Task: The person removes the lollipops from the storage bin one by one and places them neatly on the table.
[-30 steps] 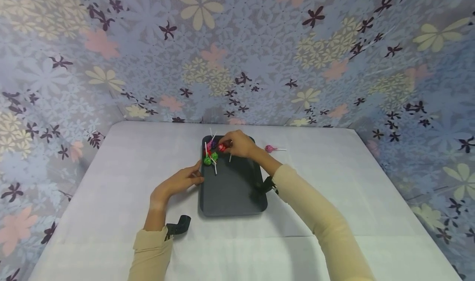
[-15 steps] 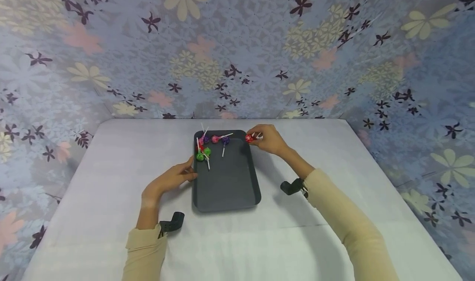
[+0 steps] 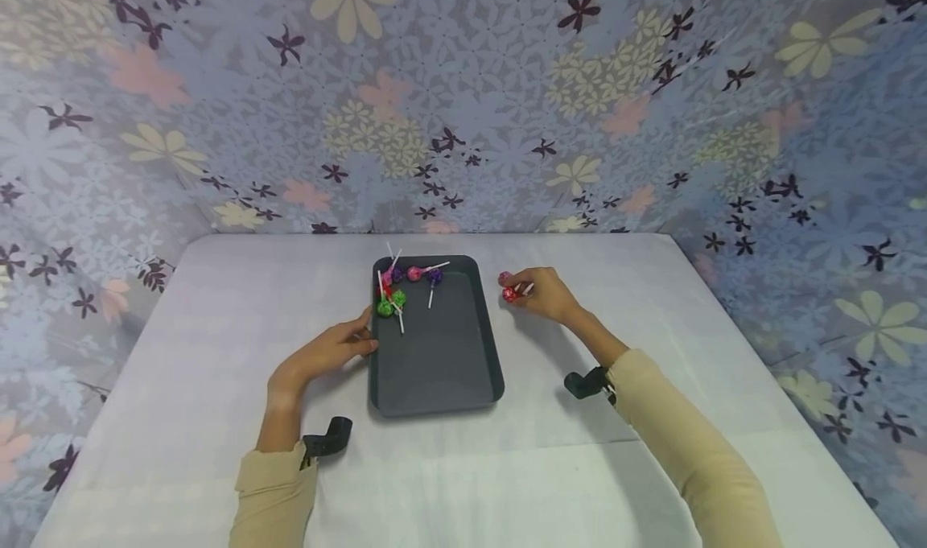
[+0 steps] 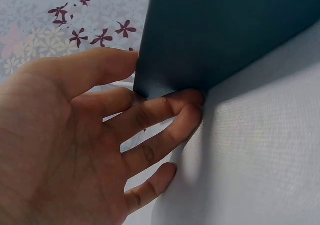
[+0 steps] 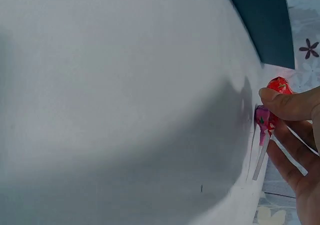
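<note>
- Nearest, a black wrist camera (image 3: 329,437) on the left forearm hangs just beside the near left corner of the dark grey tray (image 3: 434,371); a still forearm should keep it off the rim.
- The left hand (image 3: 326,351) rests at the tray's left wall, fingers loosely bent and touching, not wrapped round it; light pressure seems enough, since a hard push could slide the tray.
- Inside, at the left, lie two green lollipops (image 3: 385,307), sticks crossing; those sticks could snag, so one at a time would be wiser.
- To the right of the tray, the right hand (image 3: 543,290) grips a red-wrapped lollipop (image 3: 509,294) by its head, thumb against fingertips; whether it touches the white tablecloth (image 3: 521,435) cannot be told.
- Just beyond is a pink-wrapped lollipop (image 3: 504,278); from the right wrist the heads overlap, so contact is unclear; the step looks like setting the red one down, best done low and slowly, letting go only once it is steady; the round head may roll.
- Toward the tray's far end, a purple lollipop (image 3: 434,276) lies beside another pink lollipop (image 3: 414,274); the crowded far left corner has sticks poking past the rim; a raised wrist would clear them.
</note>
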Demonstrator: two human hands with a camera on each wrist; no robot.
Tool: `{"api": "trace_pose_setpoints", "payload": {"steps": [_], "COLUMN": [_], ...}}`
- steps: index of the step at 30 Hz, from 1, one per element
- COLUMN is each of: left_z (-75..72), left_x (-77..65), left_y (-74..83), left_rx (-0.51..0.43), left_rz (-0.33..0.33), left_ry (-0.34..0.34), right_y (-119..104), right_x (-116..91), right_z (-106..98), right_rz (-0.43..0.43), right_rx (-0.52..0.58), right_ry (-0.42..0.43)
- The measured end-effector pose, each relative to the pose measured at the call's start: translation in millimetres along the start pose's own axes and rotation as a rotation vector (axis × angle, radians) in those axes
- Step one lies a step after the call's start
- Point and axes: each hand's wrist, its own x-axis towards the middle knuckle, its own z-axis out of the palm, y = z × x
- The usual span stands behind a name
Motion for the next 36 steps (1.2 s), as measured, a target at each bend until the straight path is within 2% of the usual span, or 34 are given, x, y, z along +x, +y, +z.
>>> {"api": "trace_pose_setpoints", "payload": {"steps": [6,11,17,21,25,30,36], "left_z": [2.0,2.7,6.4,9.2,10.7,12.4,9.9], "left_x": [-0.2,-4.6,-4.4,-5.2,-5.7,-4.9,-5.6], "left_y": [4.8,6.5,7.4,8.1,8.8,7.9,8.8], "left_rx": [0.020,0.030,0.027,0.011,0.006,0.009,0.012], "left_rz": [0.024,-0.004,0.011,0.004,0.009,0.003,0.026], "left_ry": [-0.007,-0.019,-0.003,-0.017,-0.008,-0.003,-0.002], "right_y": [9,11,14,14,11,7,7], "right_x": [-7,-12,-17,-17,-15,-16,-15], "right_z": [5,11,8,6,3,1,-1], "right_rz": [0.002,0.030,0.017,0.002,-0.031,-0.032,-0.037], "right_rx": [0.004,0.025,0.031,0.023,0.020,0.006,-0.003], "right_ry": [-0.005,-0.032,-0.012,-0.046,-0.072,-0.107,-0.094]}}
